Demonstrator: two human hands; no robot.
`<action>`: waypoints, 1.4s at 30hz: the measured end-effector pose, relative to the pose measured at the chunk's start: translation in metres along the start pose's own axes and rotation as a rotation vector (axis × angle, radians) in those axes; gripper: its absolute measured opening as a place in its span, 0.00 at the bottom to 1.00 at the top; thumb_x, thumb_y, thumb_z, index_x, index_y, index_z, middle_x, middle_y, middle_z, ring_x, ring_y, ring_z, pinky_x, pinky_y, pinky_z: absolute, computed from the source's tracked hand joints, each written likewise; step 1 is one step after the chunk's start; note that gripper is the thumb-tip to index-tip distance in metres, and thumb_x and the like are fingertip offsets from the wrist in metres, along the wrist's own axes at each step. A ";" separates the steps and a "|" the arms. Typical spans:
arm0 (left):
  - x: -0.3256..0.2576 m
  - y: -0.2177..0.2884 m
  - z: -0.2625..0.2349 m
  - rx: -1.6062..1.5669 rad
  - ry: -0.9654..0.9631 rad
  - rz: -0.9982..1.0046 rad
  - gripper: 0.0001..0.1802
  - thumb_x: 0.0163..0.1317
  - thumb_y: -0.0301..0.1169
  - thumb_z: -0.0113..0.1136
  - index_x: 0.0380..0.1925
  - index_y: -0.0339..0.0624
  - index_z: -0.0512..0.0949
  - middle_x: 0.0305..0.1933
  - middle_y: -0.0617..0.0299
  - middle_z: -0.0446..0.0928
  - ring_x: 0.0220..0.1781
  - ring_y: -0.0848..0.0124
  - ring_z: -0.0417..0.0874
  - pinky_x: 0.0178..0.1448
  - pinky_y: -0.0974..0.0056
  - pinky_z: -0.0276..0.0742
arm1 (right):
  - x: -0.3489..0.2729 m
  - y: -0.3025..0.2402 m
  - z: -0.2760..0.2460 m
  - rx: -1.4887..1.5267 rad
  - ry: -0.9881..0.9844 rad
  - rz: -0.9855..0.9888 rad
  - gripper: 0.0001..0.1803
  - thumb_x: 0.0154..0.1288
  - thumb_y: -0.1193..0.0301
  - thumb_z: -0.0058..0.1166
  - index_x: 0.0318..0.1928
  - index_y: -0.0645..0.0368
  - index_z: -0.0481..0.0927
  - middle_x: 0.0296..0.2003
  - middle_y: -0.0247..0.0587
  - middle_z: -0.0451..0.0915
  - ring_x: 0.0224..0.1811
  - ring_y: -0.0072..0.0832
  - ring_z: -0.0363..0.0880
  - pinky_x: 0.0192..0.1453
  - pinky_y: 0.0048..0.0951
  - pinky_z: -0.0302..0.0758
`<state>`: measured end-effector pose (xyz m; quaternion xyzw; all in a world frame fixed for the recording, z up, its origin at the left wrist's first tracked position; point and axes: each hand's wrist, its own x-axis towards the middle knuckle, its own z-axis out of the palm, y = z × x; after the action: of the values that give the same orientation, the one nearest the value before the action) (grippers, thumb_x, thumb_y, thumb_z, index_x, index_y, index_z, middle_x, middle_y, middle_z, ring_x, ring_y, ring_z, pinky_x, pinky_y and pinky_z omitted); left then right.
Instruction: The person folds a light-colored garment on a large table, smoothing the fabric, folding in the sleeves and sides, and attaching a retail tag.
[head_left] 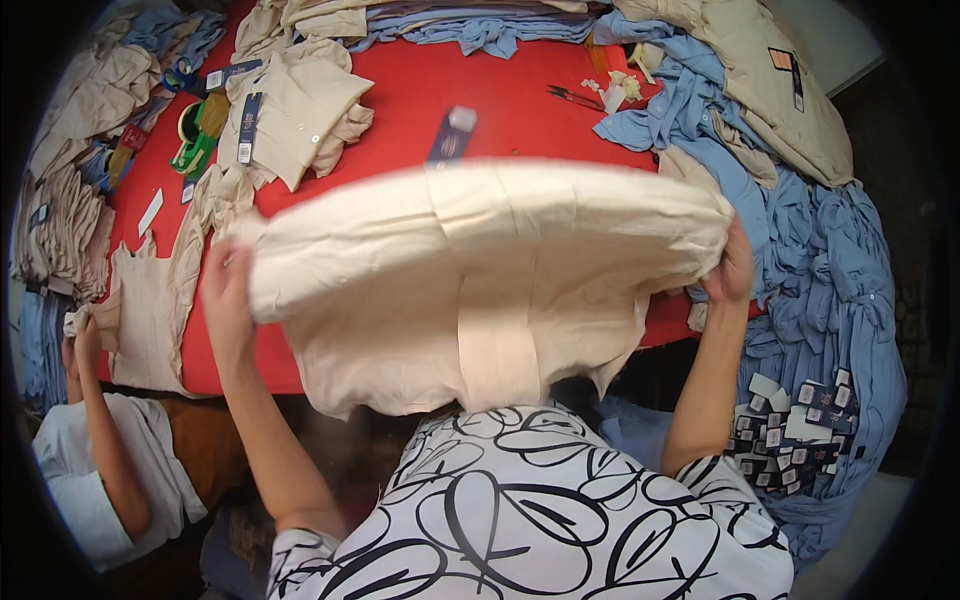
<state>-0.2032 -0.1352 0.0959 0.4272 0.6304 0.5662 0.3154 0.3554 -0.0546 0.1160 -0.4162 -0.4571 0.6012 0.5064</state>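
Held up over the red table (pixel 420 95), the cream shirt (pixel 480 270) looks light, soft and floppy, so the left hand (pixel 228 290) and right hand (pixel 733 268) pinch its folded outer edges.

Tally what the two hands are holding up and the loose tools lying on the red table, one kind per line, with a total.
Cream garment, held up by the left hand and the right hand: 1
Scissors on the red table: 1
Green tool near the table's left edge: 1
Total: 3
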 end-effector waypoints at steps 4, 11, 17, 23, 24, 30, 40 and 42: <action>0.098 0.010 -0.035 -0.272 -0.033 -0.012 0.15 0.68 0.34 0.63 0.50 0.39 0.76 0.42 0.65 0.80 0.44 0.77 0.81 0.49 0.69 0.76 | 0.078 -0.004 -0.034 -0.021 -0.110 -0.012 0.13 0.77 0.67 0.47 0.52 0.65 0.76 0.52 0.41 0.81 0.51 0.26 0.81 0.58 0.28 0.77; 0.182 0.067 0.002 0.197 0.112 0.318 0.24 0.63 0.35 0.68 0.57 0.36 0.77 0.57 0.49 0.79 0.59 0.63 0.78 0.62 0.63 0.72 | 0.174 -0.041 0.019 -0.241 0.135 -0.282 0.21 0.75 0.67 0.51 0.64 0.63 0.71 0.56 0.44 0.79 0.57 0.30 0.79 0.62 0.30 0.73; 0.005 -0.034 0.101 0.760 -0.103 0.609 0.25 0.61 0.30 0.65 0.59 0.47 0.77 0.69 0.50 0.69 0.68 0.50 0.70 0.70 0.48 0.65 | 0.043 0.122 0.078 -1.128 -0.035 -0.432 0.29 0.70 0.64 0.54 0.69 0.56 0.68 0.70 0.50 0.65 0.76 0.44 0.58 0.78 0.46 0.53; -0.101 -0.089 0.068 1.187 -0.291 0.339 0.35 0.66 0.46 0.58 0.72 0.53 0.65 0.79 0.53 0.54 0.80 0.49 0.51 0.79 0.40 0.43 | -0.071 0.152 0.072 -1.635 0.012 -0.213 0.36 0.67 0.53 0.55 0.73 0.48 0.64 0.76 0.45 0.55 0.79 0.46 0.47 0.77 0.65 0.37; -0.107 -0.086 0.058 1.196 -0.327 0.300 0.37 0.66 0.48 0.57 0.73 0.53 0.63 0.80 0.53 0.52 0.81 0.49 0.49 0.79 0.39 0.40 | -0.078 0.148 0.064 -1.664 0.023 -0.175 0.36 0.68 0.53 0.54 0.74 0.46 0.63 0.76 0.44 0.54 0.80 0.46 0.46 0.78 0.63 0.36; -0.159 -0.064 0.040 1.120 -0.368 0.189 0.45 0.57 0.48 0.67 0.73 0.48 0.62 0.79 0.51 0.54 0.82 0.46 0.45 0.79 0.35 0.35 | -0.102 0.141 0.018 -1.188 0.158 -0.218 0.21 0.67 0.67 0.57 0.60 0.55 0.78 0.66 0.47 0.70 0.71 0.42 0.64 0.75 0.46 0.55; -0.134 -0.036 0.273 0.399 -0.743 0.849 0.31 0.57 0.29 0.65 0.62 0.38 0.72 0.68 0.46 0.66 0.71 0.49 0.67 0.72 0.48 0.66 | -0.062 0.141 0.002 -1.389 0.418 -0.111 0.10 0.61 0.71 0.64 0.37 0.63 0.78 0.40 0.44 0.79 0.44 0.33 0.78 0.45 0.34 0.74; -0.139 -0.049 0.313 0.361 -0.772 0.886 0.32 0.60 0.32 0.62 0.65 0.38 0.69 0.70 0.47 0.65 0.72 0.52 0.66 0.72 0.49 0.65 | -0.060 0.131 -0.001 -1.098 0.375 0.026 0.08 0.62 0.73 0.63 0.38 0.63 0.79 0.37 0.41 0.80 0.38 0.27 0.79 0.40 0.29 0.75</action>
<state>0.1242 -0.1200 -0.0143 0.8694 0.3191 0.3324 0.1783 0.3353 -0.1228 -0.0089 -0.7229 -0.5993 0.1980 0.2812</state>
